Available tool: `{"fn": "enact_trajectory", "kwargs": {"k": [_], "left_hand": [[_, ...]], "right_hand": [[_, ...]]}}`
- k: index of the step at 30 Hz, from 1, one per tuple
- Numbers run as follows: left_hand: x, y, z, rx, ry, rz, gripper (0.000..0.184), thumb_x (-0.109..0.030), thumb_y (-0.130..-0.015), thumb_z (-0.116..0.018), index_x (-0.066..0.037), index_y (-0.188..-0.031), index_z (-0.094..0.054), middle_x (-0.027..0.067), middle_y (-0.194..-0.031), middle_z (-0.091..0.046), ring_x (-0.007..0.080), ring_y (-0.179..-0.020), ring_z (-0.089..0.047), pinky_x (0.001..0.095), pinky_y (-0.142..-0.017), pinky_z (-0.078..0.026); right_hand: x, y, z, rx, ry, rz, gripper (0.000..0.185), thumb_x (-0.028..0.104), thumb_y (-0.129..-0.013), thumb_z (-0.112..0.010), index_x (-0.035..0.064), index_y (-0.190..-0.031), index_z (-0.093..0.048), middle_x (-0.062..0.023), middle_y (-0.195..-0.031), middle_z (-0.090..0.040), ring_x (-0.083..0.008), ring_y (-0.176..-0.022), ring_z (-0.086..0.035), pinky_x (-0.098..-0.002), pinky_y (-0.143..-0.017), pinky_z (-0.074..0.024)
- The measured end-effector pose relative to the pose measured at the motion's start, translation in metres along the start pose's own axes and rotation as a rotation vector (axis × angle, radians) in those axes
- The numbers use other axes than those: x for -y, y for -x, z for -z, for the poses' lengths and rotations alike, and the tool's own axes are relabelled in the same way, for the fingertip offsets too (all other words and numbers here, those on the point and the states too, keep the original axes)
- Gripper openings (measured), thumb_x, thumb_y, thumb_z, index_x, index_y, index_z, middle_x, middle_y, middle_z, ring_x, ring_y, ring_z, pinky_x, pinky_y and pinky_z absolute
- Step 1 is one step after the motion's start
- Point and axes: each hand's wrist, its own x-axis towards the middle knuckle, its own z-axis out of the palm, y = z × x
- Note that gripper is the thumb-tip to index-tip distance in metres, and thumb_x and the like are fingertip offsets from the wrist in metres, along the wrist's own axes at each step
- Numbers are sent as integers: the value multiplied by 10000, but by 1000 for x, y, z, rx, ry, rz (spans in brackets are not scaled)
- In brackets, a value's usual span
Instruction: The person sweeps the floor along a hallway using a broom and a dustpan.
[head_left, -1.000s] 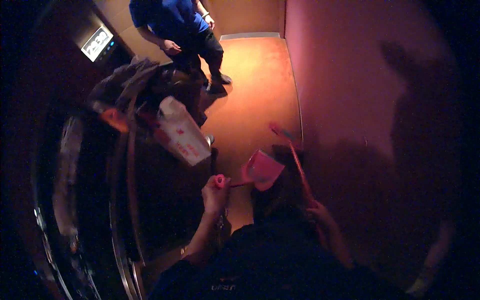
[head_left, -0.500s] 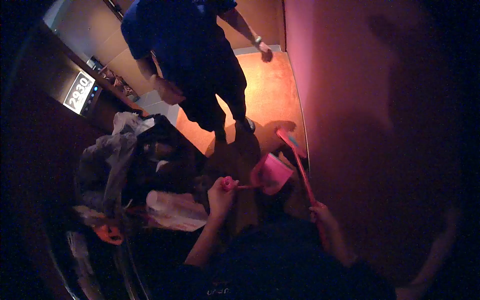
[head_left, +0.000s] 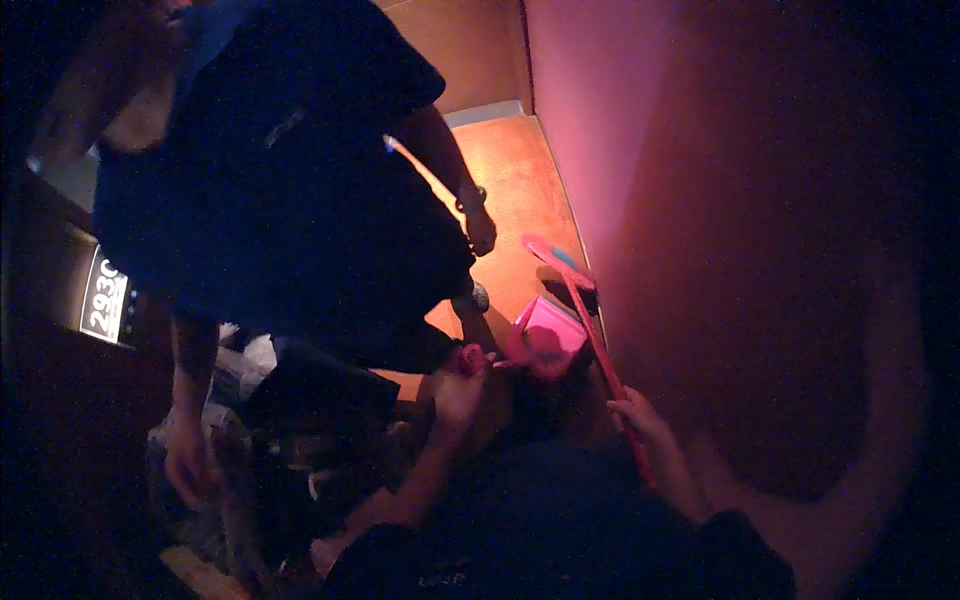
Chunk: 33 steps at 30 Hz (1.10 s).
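Note:
My left hand [head_left: 460, 392] is wrapped round the handle of a pink dustpan [head_left: 555, 328], whose pan hangs tilted over the floor just ahead of me. In my right hand [head_left: 642, 415] is the long red handle of a broom [head_left: 590, 320]. The pink broom head, with a blue-green patch, points up and away, close to the right wall and beyond the dustpan. Dim light hides most of the detail of my fingers.
Close on my left stands another person [head_left: 300, 200] in dark clothes, one arm hanging over a cluttered heap with a pale bag [head_left: 258, 358]. A lit number sign [head_left: 103, 297] is behind them. Orange carpet [head_left: 520, 190] runs ahead beside a pink-lit wall [head_left: 720, 250].
The other person has come nearer and to the left, now covering much of the heap and doorway. My hands keep hold of the dustpan and broom, with the view shifted slightly.

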Motion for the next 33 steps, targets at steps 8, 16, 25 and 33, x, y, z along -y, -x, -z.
{"fn": "enact_trajectory", "kwargs": {"k": [8, 16, 25, 33], "left_hand": [[-81, -77, 39, -53, 587, -208, 231, -202, -724, -683, -23, -797, -555, 138, -669, -593, 215, -576, -558, 324, -565, -459], [-112, -69, 84, -146, 431, -213, 243, -221, -700, -701, -24, -741, -565, 163, -658, -573, 249, -586, -590, 319, -538, -447], [-90, -155, 99, -318, 436, -278, 162, -78, -710, -675, 0, -707, -533, 78, -629, -579, 73, -598, -515, 256, -563, -440], [-96, -287, 129, -314, 649, 104, 177, -62, -694, -675, 0, -698, -510, 71, -619, -560, 87, -592, -499, 257, -572, -440]], "right_hand": [[102, -36, -31, -64, -66, -11, 502, 74, -779, -535, 119, -1248, -361, 13, -638, -434, -77, -501, -432, -221, -416, -391], [185, -39, -23, 46, -51, -51, 384, 75, -788, -518, 121, -1156, -418, 18, -636, -425, -80, -489, -428, -216, -392, -376], [300, -92, -38, 23, -1, -78, 242, 131, -771, -560, 104, -968, -423, 12, -576, -436, -86, -419, -429, -232, -349, -364], [358, -201, -69, 21, 44, -81, 237, 120, -809, -504, 150, -1038, -449, 26, -531, -424, -76, -376, -388, -208, -317, -315]]}}
